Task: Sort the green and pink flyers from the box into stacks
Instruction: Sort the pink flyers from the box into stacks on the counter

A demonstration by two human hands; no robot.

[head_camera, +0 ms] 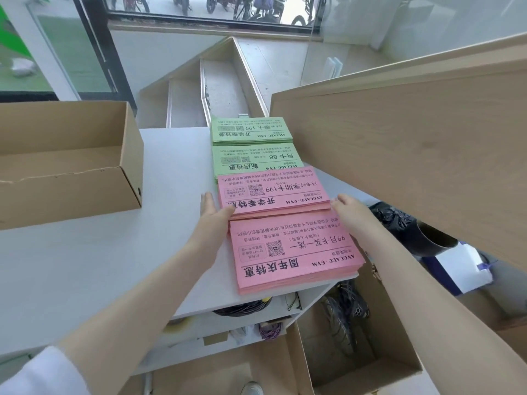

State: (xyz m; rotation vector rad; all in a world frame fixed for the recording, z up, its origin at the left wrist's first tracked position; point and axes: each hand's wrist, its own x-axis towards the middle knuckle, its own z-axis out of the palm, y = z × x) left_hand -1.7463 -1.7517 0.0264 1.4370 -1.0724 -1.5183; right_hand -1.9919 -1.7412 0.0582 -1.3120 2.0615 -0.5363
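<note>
Four flyer stacks in a row toward 12 o'clock — long axes crosswise, print inverted. Left hand [212,209] and right hand [346,206], fingers straight, press the second pink stack's [273,192] ends. Cardboard box [65,178] at 9 o'clock — no flyers visible inside.

Two flyer stacks nearest [296,252] and next [273,192]: pink w/ black print, QR squares. Two stacks beyond [256,161], [251,131]: pale green, black print. Box [65,163] was plain brown cardboard. Tabletop [85,260] pale grey-white. Board at right [413,155] light wood grain. Sleeve [37,374] white.
</note>
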